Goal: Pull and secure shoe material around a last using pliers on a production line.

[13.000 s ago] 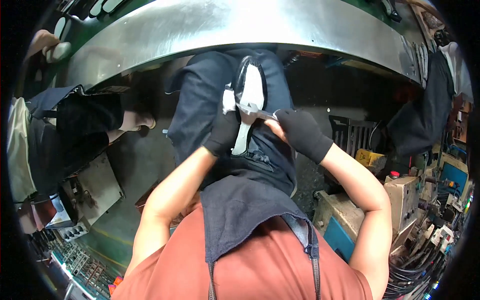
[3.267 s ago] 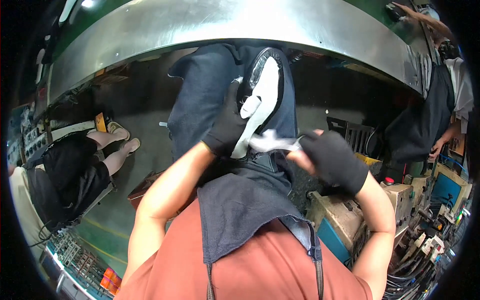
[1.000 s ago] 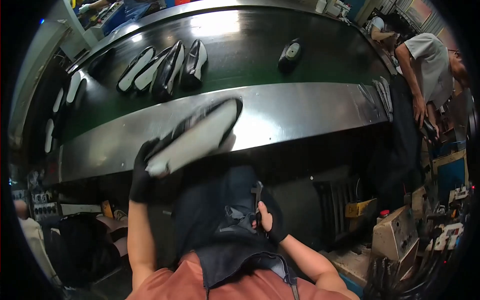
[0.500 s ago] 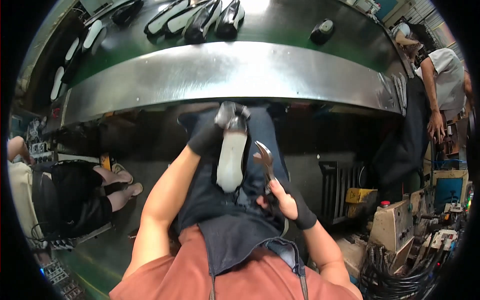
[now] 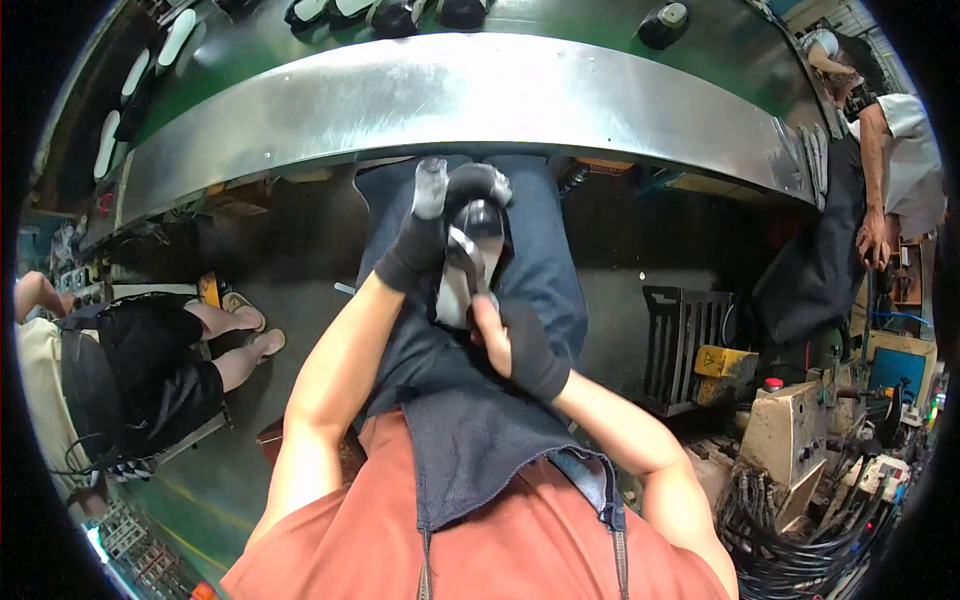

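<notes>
Over my lap, a black shoe [image 5: 453, 300] with a pale sole facing up points its dark end toward the workbench. My left hand [image 5: 420, 245], in a black fingerless glove with pale wrapped fingertips, is closed round that dark far end. In my right hand [image 5: 525, 350], also gloved in black, is a metal tool with curved jaws, apparently pincers [image 5: 468, 258]. Their head lies over the sole near my left hand; whether the jaws grip the shoe's edge I cannot tell. The tool's handles are mostly hidden in my right fist.
Ahead runs a bench with a shiny metal edge [image 5: 480, 90]; several black shoes [image 5: 398, 15] lie on its green top. At right stand a black slatted crate [image 5: 685, 345], a yellow box [image 5: 725, 372] and a machine with cables [image 5: 790, 435]. One person sits at left; others are at right.
My right hand has moved up and left, bringing the pincers from beside the shoe to over its sole. The shoe and my left hand sit slightly higher in view.
</notes>
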{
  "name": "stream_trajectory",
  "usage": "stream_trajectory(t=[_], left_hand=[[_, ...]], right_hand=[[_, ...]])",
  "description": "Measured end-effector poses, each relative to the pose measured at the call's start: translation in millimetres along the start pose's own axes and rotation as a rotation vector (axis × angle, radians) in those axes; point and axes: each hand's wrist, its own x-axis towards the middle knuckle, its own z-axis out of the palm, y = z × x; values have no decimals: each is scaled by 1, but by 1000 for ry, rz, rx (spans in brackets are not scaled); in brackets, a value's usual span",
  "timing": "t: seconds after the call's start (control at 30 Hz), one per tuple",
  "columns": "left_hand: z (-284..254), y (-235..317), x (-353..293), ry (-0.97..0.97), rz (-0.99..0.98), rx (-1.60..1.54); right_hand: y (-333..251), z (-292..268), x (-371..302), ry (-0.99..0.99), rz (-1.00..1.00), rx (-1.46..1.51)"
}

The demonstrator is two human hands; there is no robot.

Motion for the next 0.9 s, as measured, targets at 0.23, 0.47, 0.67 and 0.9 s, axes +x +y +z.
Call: stream_trajectory(t=[0.23,0.47,0.67,0.9], left_hand=[[26,5,-109,129,-181,11],[-26,-61,-90,-135,-406,-844],[0,-33,-50,311,-299,477],[21,-45,-78,358,-396,199]], right_hand=[[13,-31,-64,-334,-502,-445],[-35,-68,-19,-459,-461,-365],[-65,-84,52,-347,437,175],[0,-119,90,-382,1,-63]])
